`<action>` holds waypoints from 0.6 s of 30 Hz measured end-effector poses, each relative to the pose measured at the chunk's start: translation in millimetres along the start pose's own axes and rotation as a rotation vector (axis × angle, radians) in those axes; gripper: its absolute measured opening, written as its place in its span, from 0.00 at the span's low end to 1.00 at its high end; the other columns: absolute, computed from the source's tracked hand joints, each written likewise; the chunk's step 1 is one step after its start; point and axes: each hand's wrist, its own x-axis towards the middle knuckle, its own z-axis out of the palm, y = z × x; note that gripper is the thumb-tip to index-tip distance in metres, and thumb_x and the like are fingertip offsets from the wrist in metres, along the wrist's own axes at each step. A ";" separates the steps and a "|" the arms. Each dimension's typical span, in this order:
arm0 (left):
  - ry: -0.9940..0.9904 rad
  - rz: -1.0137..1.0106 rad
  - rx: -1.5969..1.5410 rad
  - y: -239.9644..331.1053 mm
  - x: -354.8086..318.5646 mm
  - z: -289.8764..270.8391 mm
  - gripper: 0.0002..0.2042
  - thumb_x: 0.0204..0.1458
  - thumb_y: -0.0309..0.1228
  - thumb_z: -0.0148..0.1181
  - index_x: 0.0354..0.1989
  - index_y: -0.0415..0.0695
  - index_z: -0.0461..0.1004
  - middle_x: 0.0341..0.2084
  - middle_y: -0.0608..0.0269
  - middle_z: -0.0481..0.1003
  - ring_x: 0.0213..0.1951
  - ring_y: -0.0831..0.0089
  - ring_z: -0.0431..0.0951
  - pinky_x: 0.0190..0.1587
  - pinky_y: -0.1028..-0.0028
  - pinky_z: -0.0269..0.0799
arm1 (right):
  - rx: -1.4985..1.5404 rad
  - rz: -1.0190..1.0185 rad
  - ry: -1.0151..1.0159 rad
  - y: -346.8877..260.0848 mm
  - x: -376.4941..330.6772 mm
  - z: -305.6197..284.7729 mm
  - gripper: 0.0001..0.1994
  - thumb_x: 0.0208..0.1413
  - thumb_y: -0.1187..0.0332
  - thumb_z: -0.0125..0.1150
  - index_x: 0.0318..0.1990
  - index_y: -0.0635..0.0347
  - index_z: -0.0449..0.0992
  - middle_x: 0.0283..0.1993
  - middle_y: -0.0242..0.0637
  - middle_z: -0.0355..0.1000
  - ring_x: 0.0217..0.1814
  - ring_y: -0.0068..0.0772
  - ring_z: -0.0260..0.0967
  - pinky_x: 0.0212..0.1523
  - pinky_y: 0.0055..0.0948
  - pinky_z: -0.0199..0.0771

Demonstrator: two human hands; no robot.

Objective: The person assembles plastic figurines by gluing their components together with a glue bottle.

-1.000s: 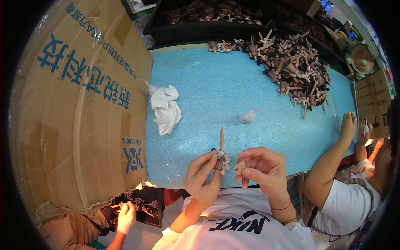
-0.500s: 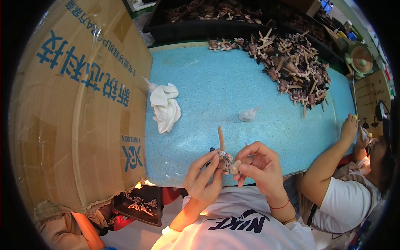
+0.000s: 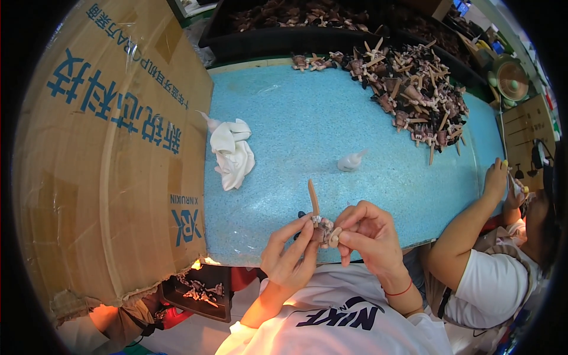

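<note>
Left hand (image 3: 288, 251) grips small figure (image 3: 320, 231) by its body; right hand (image 3: 374, 239), beside it, pinches beige piece (image 3: 335, 238) right at the figure, contact unclear. Likely a fitting step; next move calls for aligning, then pressing. White bottle (image 3: 351, 161) on desk (image 3: 284, 130) beyond hands.

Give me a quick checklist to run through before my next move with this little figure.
1. Left hand holding the small figure: ok.
2. Right hand holding the beige piece: ok.
3. Beige piece joined to the small figure: cannot tell, too small to make out.
4. A hand free for the white bottle: not ok, both are occupied.
5. Figure pile on the blue surface apart from both hands: ok.
</note>
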 end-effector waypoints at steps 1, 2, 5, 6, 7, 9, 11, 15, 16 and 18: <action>-0.001 0.000 0.000 0.4 0.6 -0.4 0.19 0.34 0.09 0.58 0.39 0.35 0.75 0.35 0.50 0.73 0.35 0.64 0.77 0.37 0.75 0.75 | 0.000 0.000 0.001 0.0 -0.2 0.1 0.05 0.49 0.82 0.57 0.33 0.68 0.68 0.33 0.41 0.70 0.28 0.25 0.70 0.22 0.22 0.76; -0.003 0.015 0.026 0.6 1.2 -1.0 0.18 0.35 0.11 0.60 0.39 0.35 0.75 0.35 0.52 0.73 0.35 0.64 0.78 0.36 0.74 0.75 | -0.010 -0.002 0.010 0.0 -0.4 0.2 0.05 0.48 0.82 0.57 0.33 0.68 0.68 0.33 0.40 0.70 0.28 0.25 0.70 0.22 0.22 0.76; -0.015 0.042 0.071 0.5 1.9 -3.1 0.18 0.35 0.12 0.62 0.39 0.36 0.75 0.35 0.53 0.73 0.35 0.62 0.78 0.36 0.72 0.76 | -0.025 -0.013 0.016 0.3 -0.2 -0.4 0.05 0.48 0.82 0.57 0.32 0.68 0.68 0.33 0.41 0.69 0.28 0.24 0.70 0.22 0.22 0.76; -0.023 0.053 0.090 0.4 1.9 -3.5 0.18 0.35 0.12 0.61 0.39 0.35 0.75 0.35 0.53 0.73 0.35 0.62 0.78 0.36 0.71 0.76 | -0.032 -0.020 0.013 0.4 0.0 -0.6 0.05 0.48 0.82 0.57 0.32 0.68 0.68 0.33 0.41 0.69 0.28 0.24 0.70 0.22 0.22 0.77; -0.024 0.053 0.089 0.0 1.8 -3.4 0.18 0.35 0.12 0.61 0.39 0.35 0.75 0.35 0.53 0.73 0.35 0.62 0.78 0.36 0.71 0.76 | -0.032 -0.020 0.014 0.5 0.2 -0.6 0.05 0.48 0.82 0.57 0.32 0.68 0.68 0.33 0.41 0.69 0.28 0.24 0.70 0.22 0.22 0.77; -0.030 0.067 0.083 -0.8 1.6 -3.3 0.18 0.35 0.12 0.61 0.39 0.35 0.75 0.35 0.53 0.73 0.35 0.61 0.78 0.36 0.71 0.76 | -0.027 0.027 0.036 0.7 0.8 -0.5 0.05 0.48 0.82 0.57 0.32 0.69 0.68 0.33 0.41 0.69 0.28 0.24 0.70 0.23 0.22 0.77; -0.032 0.069 0.083 -1.9 0.4 -2.9 0.18 0.35 0.12 0.61 0.39 0.35 0.75 0.35 0.53 0.73 0.35 0.61 0.78 0.37 0.70 0.76 | -0.101 -0.032 0.056 0.4 -1.2 3.5 0.05 0.48 0.82 0.57 0.32 0.69 0.67 0.32 0.40 0.69 0.28 0.24 0.70 0.23 0.22 0.77; -0.033 0.085 0.063 2.1 1.8 -1.0 0.18 0.35 0.11 0.61 0.39 0.33 0.75 0.35 0.52 0.72 0.35 0.59 0.77 0.38 0.69 0.75 | -0.209 -0.133 0.073 -8.3 -4.3 8.2 0.05 0.48 0.82 0.57 0.31 0.69 0.67 0.33 0.40 0.68 0.28 0.24 0.70 0.23 0.23 0.77; -0.033 0.085 0.063 1.5 2.5 -1.0 0.18 0.35 0.11 0.61 0.39 0.33 0.75 0.35 0.52 0.72 0.35 0.59 0.77 0.38 0.69 0.75 | -0.209 -0.133 0.073 -9.5 -2.9 5.4 0.05 0.48 0.82 0.57 0.31 0.69 0.67 0.33 0.40 0.68 0.28 0.24 0.70 0.23 0.23 0.77; -0.036 0.126 0.095 0.1 3.7 -1.6 0.18 0.35 0.11 0.60 0.40 0.32 0.74 0.36 0.51 0.72 0.36 0.57 0.77 0.38 0.68 0.75 | -0.121 0.031 0.045 -10.0 0.3 -1.1 0.05 0.48 0.82 0.57 0.31 0.69 0.67 0.33 0.40 0.68 0.29 0.25 0.70 0.22 0.23 0.77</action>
